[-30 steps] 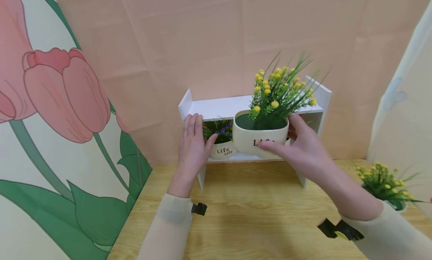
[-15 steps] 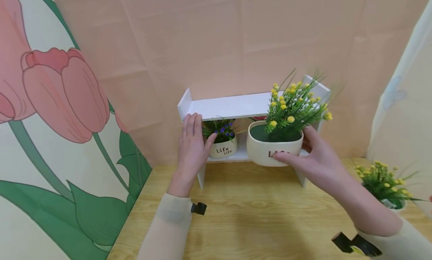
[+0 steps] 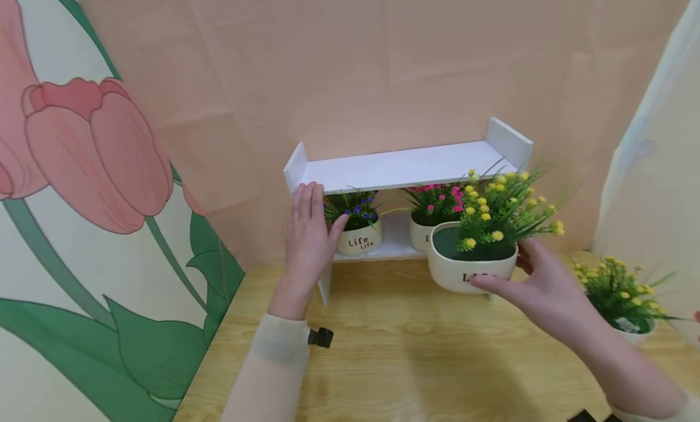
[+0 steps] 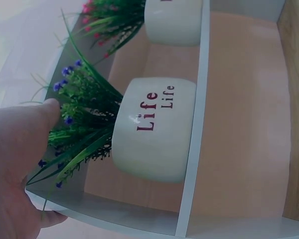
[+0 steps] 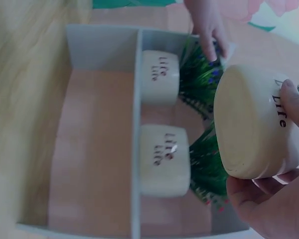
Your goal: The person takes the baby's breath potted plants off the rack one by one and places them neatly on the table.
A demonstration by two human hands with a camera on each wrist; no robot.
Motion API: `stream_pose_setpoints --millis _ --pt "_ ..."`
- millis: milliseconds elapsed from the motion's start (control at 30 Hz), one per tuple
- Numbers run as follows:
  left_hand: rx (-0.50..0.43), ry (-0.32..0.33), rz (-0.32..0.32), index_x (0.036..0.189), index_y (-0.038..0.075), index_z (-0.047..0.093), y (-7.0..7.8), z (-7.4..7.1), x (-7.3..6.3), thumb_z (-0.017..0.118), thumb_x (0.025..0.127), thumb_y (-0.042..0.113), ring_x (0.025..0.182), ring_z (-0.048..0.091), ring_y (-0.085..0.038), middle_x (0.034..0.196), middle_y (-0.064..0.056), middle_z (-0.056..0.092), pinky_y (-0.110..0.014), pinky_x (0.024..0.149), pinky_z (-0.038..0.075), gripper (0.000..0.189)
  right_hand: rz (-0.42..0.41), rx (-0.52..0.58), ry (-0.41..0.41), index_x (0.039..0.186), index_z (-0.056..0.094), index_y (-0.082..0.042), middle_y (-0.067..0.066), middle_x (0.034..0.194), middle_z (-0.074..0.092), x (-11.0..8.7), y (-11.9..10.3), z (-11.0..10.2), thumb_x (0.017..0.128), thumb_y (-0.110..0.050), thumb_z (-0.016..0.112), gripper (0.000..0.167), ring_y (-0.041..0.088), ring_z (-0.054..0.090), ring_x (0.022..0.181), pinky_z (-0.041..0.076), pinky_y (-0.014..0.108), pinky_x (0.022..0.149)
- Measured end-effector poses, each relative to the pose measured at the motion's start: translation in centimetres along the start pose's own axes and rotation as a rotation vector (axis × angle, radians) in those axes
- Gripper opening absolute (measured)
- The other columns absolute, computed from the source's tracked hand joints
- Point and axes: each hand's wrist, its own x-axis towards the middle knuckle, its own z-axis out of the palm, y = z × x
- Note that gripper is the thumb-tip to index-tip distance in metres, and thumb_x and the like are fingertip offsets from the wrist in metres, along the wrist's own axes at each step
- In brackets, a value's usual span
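Observation:
In the head view my right hand (image 3: 552,282) grips a cream flowerpot (image 3: 456,270) marked "Life", thumb across its front and fingers at its side. Yellow flowers and long grass grow from it. In the right wrist view the held pot's bottom (image 5: 239,124) shows, off any surface. My left hand (image 3: 308,233) rests with straight fingers at the upper left corner of a white two-level shelf (image 3: 394,166). In the left wrist view its thumb lies near a pot of blue flowers (image 4: 154,134) on the lower board. A pot of pink flowers (image 5: 164,162) stands beside that one.
Another pot with yellow flowers (image 3: 623,294) stands on the wooden table (image 3: 383,355) at the right. A beige cloth (image 3: 350,63) hangs behind the shelf, and a tulip-printed panel (image 3: 98,154) borders the left side.
My right hand has carried the yellow-flower pot down and to the right, from in front of the shelf, uncovering the pink-flower pot. My left hand stays on the shelf corner.

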Motion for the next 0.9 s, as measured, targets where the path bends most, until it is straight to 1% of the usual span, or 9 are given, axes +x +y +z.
stream_pose_setpoints --millis 100,333,433,533,567,667,767,800,900 --pt "-0.003 0.003 -0.002 0.166 -0.001 0.031 0.0 -0.1 0.0 0.067 0.111 0.044 0.166 0.019 -0.038 0.169 -0.019 0.033 -0.053 0.134 0.026 0.079 -0.016 -0.01 0.011 0.171 0.038 -0.02 0.015 0.16 0.054 -0.5 1.2 0.1 0.09 -0.035 0.096 0.101 0.055 0.055 0.14 0.045 0.005 0.083" --pt "-0.011 -0.026 -0.031 0.167 0.0 0.029 0.0 -0.4 0.1 0.065 0.112 0.044 0.167 0.014 -0.036 0.172 -0.018 0.03 -0.049 0.136 0.019 0.079 -0.031 0.002 0.011 0.167 0.043 -0.014 0.015 0.158 0.055 -1.3 3.7 0.3 0.089 -0.027 0.096 0.095 0.051 0.055 0.141 0.037 -0.001 0.094" --pt "-0.008 -0.025 -0.032 0.167 0.0 0.03 0.0 -0.4 0.1 0.065 0.112 0.044 0.167 0.015 -0.036 0.172 -0.018 0.03 -0.049 0.135 0.02 0.08 -0.003 0.013 -0.014 0.169 0.04 -0.012 0.02 0.162 0.051 -1.7 4.6 0.4 0.091 -0.028 0.095 0.097 0.056 0.049 0.145 0.045 0.026 0.119" --pt "-0.007 -0.027 -0.027 0.167 -0.001 0.03 0.1 -0.3 0.1 0.065 0.112 0.044 0.167 0.015 -0.036 0.172 -0.018 0.031 -0.05 0.135 0.021 0.079 0.046 0.0 -0.034 0.17 0.036 -0.009 0.025 0.167 0.045 -2.1 5.4 0.4 0.093 -0.034 0.093 0.1 0.062 0.044 0.146 0.042 0.065 0.118" --pt "-0.007 -0.027 -0.025 0.167 -0.001 0.03 0.1 -0.3 0.1 0.065 0.112 0.044 0.167 0.016 -0.036 0.171 -0.018 0.031 -0.05 0.135 0.022 0.079 0.056 -0.001 -0.036 0.171 0.034 -0.008 0.026 0.168 0.044 -2.2 5.7 0.3 0.093 -0.035 0.093 0.101 0.064 0.043 0.147 0.042 0.064 0.118" --pt "-0.008 -0.032 -0.025 0.167 -0.001 0.03 0.1 -0.3 0.1 0.065 0.112 0.044 0.167 0.015 -0.036 0.172 -0.018 0.031 -0.049 0.135 0.02 0.079 0.064 -0.015 -0.036 0.17 0.036 -0.01 0.023 0.168 0.045 -2.5 6.6 0.2 0.092 -0.038 0.093 0.1 0.063 0.043 0.147 0.044 0.026 0.12" --pt "-0.008 -0.033 -0.029 0.167 0.0 0.03 0.2 -0.3 0.1 0.065 0.112 0.044 0.167 0.015 -0.036 0.172 -0.018 0.03 -0.048 0.136 0.019 0.079 0.062 -0.022 -0.041 0.167 0.041 -0.011 0.023 0.165 0.048 -2.7 7.6 0.2 0.093 -0.038 0.092 0.094 0.063 0.044 0.147 0.044 0.025 0.12" --pt "-0.008 -0.034 -0.031 0.167 0.0 0.03 0.2 -0.3 0.1 0.065 0.112 0.044 0.167 0.015 -0.035 0.172 -0.018 0.03 -0.048 0.136 0.019 0.079 0.063 -0.025 -0.045 0.165 0.043 -0.01 0.023 0.164 0.049 -2.7 8.0 0.3 0.093 -0.038 0.092 0.091 0.063 0.043 0.146 0.044 0.039 0.123" --pt "-0.005 -0.035 -0.034 0.168 0.0 0.03 0.2 -0.3 0.1 0.065 0.112 0.045 0.167 0.014 -0.035 0.172 -0.017 0.03 -0.049 0.136 0.02 0.08 0.068 -0.036 -0.05 0.161 0.048 -0.007 0.027 0.16 0.054 -3.0 9.1 0.4 0.094 -0.037 0.092 0.085 0.065 0.044 0.145 0.043 0.038 0.123"
